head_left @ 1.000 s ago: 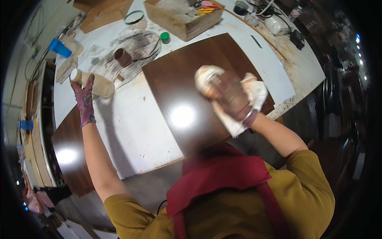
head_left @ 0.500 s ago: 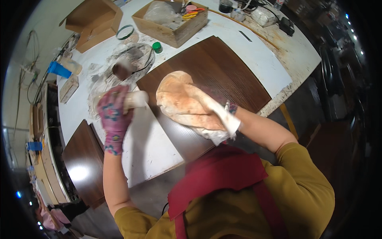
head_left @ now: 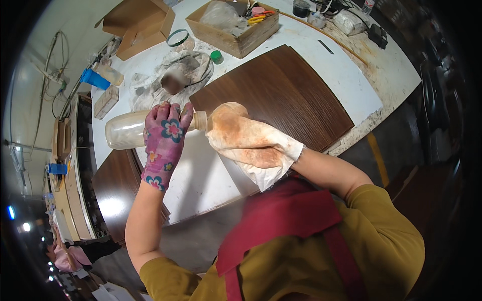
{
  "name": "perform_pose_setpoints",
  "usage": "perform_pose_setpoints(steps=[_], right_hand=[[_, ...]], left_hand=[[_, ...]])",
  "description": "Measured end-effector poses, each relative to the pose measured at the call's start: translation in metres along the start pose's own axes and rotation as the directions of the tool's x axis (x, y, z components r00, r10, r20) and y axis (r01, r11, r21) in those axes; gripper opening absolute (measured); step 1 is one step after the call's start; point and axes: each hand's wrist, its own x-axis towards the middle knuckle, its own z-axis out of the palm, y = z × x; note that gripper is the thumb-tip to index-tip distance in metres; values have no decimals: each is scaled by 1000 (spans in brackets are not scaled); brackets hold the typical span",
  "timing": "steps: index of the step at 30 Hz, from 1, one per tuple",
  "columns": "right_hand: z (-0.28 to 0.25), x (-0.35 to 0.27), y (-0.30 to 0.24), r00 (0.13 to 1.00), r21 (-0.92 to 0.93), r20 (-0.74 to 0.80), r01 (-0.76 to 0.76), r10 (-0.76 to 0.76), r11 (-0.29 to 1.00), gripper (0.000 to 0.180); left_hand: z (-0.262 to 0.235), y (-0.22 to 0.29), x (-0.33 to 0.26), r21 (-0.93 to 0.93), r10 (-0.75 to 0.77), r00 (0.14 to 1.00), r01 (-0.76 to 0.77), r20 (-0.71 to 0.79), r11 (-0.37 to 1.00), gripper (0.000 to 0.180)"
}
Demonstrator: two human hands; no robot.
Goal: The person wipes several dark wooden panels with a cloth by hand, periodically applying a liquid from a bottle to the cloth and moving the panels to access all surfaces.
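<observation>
While hands (head_left: 165, 140) tip bottle (head_left: 131, 129), panel (head_left: 273, 95) lies beyond.

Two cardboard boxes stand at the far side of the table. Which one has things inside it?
The right box, beside the dark wood panel: it holds a clear bag and small colourful items. The left box lies open with nothing visible inside.

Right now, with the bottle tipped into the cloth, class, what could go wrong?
The plastic bottle lies nearly level, its mouth pressed into the stained cloth over the right hand: liquid might run past the cloth onto the white tabletop or the dark wood panel. The left hand grips only near the neck, so the bottle could slip.
</observation>
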Motion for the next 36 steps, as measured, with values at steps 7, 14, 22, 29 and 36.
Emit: perform_pose_setpoints(steps=[7,14,22,29,36], right_hand=[[8,-1,-1,994,6,91,-62,61,998,25],[-2,14,16,978,112,52,-205,201,972,25],[26,-12,15,984,-347,146,148,-102,926,26],[78,-135,-80,757,-888,-4,298,-653,351,33],[75,-204,-162,385,-965,-138,154,-912,211,41]], left_hand=[[-13,16,-11,-42,56,998,-55,38,998,58],[-1,5,-32,-341,-105,978,162,181,926,69],[92,-102,-45,-896,-606,701,441,375,-45,56],[187,-144,-51,-932,-837,496,360,230,-43,68],[171,-90,-68,-929,-924,188,233,332,-286,78]])
